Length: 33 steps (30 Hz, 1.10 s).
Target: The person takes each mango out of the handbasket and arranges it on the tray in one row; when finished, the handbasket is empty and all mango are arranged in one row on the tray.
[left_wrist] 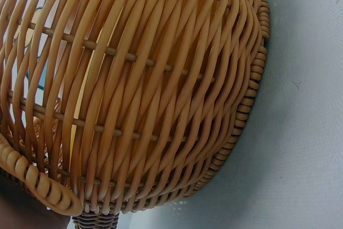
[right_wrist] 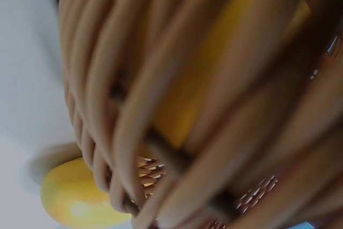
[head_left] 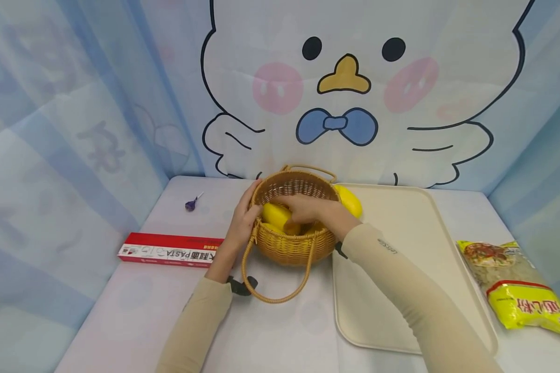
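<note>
Woven wicker is forming the basket (head_left: 284, 252) that is standing at the centre of the frame, and work around it is looking part-way along. One yellow oval piece (head_left: 274, 216) is lying inside it, while a second yellow piece (head_left: 350, 201) is lying outside, just beyond its right side. Whether pieces are going in or coming out, a single moment is not telling. The right hand (head_left: 305, 208) is reaching inside, its fingers closing narrowly around the inner piece; the left hand (head_left: 243, 218) is gripping the rim at the basket's left.

White, faintly patterned, the table (head_left: 284, 331) is carrying a lollipop (head_left: 190, 205) at centre left, a red-and-white pasta box (head_left: 168, 249) below it, a cream tray (head_left: 396, 212) right of centre and a food bag (head_left: 518, 285) at lower right. Pale blue curtains (head_left: 51, 155) are hanging at both sides, and a cartoon-bird backdrop (head_left: 270, 41) is filling the top.
</note>
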Motion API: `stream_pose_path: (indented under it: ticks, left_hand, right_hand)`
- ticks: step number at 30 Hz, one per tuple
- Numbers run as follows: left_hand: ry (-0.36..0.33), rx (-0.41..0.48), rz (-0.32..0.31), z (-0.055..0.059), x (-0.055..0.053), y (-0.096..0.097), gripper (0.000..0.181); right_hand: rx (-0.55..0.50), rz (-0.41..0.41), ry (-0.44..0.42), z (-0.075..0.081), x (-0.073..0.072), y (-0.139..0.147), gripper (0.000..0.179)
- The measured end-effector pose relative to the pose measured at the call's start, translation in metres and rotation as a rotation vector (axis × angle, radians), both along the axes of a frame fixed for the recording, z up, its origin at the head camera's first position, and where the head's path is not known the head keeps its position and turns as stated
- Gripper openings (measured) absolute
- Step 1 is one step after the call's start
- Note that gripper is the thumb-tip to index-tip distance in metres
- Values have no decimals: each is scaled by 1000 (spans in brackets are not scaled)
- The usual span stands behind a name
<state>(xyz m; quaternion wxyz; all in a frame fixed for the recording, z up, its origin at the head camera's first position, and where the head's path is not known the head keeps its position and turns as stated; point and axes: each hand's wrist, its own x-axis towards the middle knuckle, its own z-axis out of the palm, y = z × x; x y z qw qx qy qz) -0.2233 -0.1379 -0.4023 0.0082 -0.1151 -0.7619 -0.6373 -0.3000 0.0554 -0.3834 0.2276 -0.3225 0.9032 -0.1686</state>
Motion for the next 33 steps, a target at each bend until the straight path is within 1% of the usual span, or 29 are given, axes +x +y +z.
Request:
stream_pose_path:
  ticks: [3, 7, 10, 13, 17, 23, 24, 26, 30, 31, 33]
  left_hand:
    - [5, 6, 1, -9, -6, -1, 64]
    - [18, 6, 29, -24, -13, -4, 63]
    - [31, 6, 52, -28, -15, -5, 62]
    - [49, 14, 51, -29, -15, -6, 62]
    - [63, 18, 45, -29, -16, -5, 62]
    - [32, 9, 32, -25, -16, -3, 62]
    - [24, 7, 25, -24, -15, -3, 62]
    - [15, 6, 14, -17, -11, -2, 62]
    - [13, -1, 12, -3, -3, 1, 63]
    - [17, 0, 13, -1, -1, 1, 63]
    - [21, -1, 14, 0, 0, 2, 63]
  right_hand:
    - [-23, -9, -31, 0, 1, -1, 78]
    - [-39, -13, -59, -1, 1, -3, 80]
    - [-51, -11, -80, 0, 3, -5, 79]
    - [-54, -13, -92, 2, 5, -6, 79]
    - [-40, -19, -88, 4, 6, -5, 79]
    - [-18, -36, -38, 4, 5, -1, 79]
    - [-18, -35, -26, 4, 5, -1, 79]
    - [-23, -32, -3, 3, 4, 0, 78]
    - [-37, -27, 35, 3, 4, 2, 78]
    - [-38, -23, 45, 3, 5, 3, 77]
    - [-45, -13, 67, 5, 6, 5, 76]
